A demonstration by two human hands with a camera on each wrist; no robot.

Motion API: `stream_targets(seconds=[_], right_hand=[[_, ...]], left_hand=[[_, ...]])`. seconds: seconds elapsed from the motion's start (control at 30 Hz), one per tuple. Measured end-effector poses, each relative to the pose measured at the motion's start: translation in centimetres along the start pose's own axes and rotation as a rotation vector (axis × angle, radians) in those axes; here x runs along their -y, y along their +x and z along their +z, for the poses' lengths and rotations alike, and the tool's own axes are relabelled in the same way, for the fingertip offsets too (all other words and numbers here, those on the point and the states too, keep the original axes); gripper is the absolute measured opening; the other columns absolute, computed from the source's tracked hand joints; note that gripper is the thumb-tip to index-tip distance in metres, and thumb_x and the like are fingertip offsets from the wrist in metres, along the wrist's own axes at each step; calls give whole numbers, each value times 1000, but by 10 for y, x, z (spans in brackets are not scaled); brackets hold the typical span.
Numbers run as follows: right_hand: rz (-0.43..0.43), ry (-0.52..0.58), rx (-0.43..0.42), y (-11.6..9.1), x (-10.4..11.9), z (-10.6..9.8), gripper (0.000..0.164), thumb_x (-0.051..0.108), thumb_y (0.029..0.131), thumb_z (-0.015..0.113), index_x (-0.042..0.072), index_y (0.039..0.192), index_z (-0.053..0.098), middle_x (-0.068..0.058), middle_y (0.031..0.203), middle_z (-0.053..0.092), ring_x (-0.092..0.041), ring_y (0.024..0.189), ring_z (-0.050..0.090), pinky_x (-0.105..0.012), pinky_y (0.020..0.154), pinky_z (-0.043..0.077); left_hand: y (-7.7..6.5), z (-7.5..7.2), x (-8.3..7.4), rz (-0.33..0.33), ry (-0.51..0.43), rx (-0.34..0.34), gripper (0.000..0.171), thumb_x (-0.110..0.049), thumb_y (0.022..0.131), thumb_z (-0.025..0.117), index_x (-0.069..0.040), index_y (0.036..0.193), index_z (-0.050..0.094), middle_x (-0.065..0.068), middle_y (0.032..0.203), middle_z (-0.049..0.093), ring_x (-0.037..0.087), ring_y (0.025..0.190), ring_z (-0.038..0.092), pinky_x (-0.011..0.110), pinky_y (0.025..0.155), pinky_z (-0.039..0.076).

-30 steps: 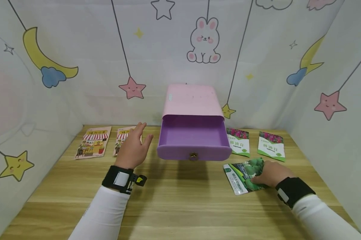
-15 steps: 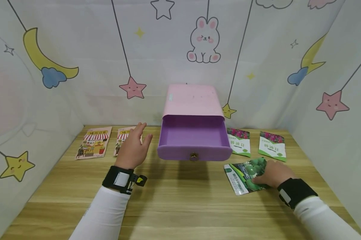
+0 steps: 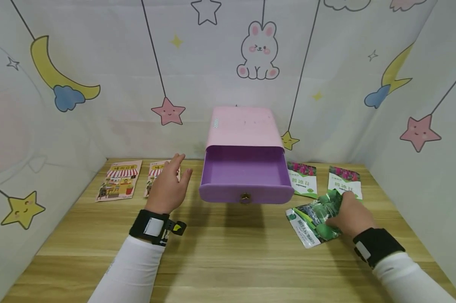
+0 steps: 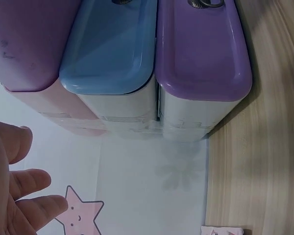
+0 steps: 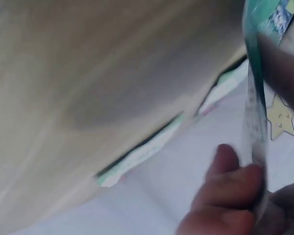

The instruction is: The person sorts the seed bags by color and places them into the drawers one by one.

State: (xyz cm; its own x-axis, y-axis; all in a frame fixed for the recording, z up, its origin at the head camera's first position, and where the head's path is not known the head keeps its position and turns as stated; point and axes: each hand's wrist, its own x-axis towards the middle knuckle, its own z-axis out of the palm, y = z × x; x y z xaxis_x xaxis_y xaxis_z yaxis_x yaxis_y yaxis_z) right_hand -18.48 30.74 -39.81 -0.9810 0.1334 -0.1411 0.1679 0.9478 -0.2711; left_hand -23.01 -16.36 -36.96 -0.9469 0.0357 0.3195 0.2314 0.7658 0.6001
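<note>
Head cam: looks forward and down at the table (image 3: 228, 269) toward its far edge; widest, farthest back; left wrist cam: close, rolled sideways, facing the drawer unit (image 4: 110, 54), which head shares; right wrist cam: very close, tilted, nearly edge-on to the green packet (image 3: 314, 216); shares it with head, plus white-green packets (image 3: 303, 180) along the table's far edge.

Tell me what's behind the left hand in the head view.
A pink packet, partly: its top and left edge show, but the left hand covers its lower right.
</note>
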Motion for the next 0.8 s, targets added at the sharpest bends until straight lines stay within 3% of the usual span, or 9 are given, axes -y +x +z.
stream_targets(seconds=[0.17,0.27,0.33,0.5,0.57,0.67,0.8], right_hand=[[-60,54,-141,-6,4,-12,80,22,83,73,-14,137,26,-41,112,57,-46,89,63,-45,64,51],[-86,90,-214,-11,10,-24,71,18,89,66,-7,141,26,-33,89,64,-34,66,61,-36,52,44],[-103,119,-259,-14,13,-32,67,18,91,63,-3,143,27,-33,95,63,-30,61,58,-33,50,40],[-167,174,-370,-24,23,-50,56,18,94,61,0,141,37,-35,125,52,-44,87,62,-45,61,47],[-186,191,-405,-28,27,-56,52,20,94,60,0,138,42,-33,123,55,-43,90,63,-46,64,48],[-218,201,-462,-33,34,-64,46,21,95,60,2,135,47,-31,117,61,-30,66,64,-37,54,45],[-261,214,-548,-40,41,-73,41,20,95,61,4,132,51,-25,88,67,-12,39,42,-27,41,31]], left_hand=[[0,-2,-3,12,-12,-17,57,-42,101,43,-15,150,34,12,158,29,43,145,22,59,112,30],[0,-3,-5,20,-22,-26,55,-40,101,43,-15,150,34,12,158,29,41,145,23,59,111,33],[-1,-3,-6,28,-31,-40,54,-38,101,44,-15,149,35,12,157,30,40,145,25,58,109,35],[-2,-5,-8,40,-34,-83,52,-38,101,45,-16,148,38,11,156,33,38,136,42,57,103,43],[-2,-6,-9,41,-31,-93,53,-40,101,44,-16,147,39,10,156,33,38,136,43,56,102,43],[-3,-7,-12,38,-31,-104,53,-41,101,43,-17,147,39,8,156,33,36,140,36,56,105,41],[-4,-8,-14,49,-34,-125,51,-40,101,45,-17,146,41,7,155,35,34,141,37,56,107,40]])
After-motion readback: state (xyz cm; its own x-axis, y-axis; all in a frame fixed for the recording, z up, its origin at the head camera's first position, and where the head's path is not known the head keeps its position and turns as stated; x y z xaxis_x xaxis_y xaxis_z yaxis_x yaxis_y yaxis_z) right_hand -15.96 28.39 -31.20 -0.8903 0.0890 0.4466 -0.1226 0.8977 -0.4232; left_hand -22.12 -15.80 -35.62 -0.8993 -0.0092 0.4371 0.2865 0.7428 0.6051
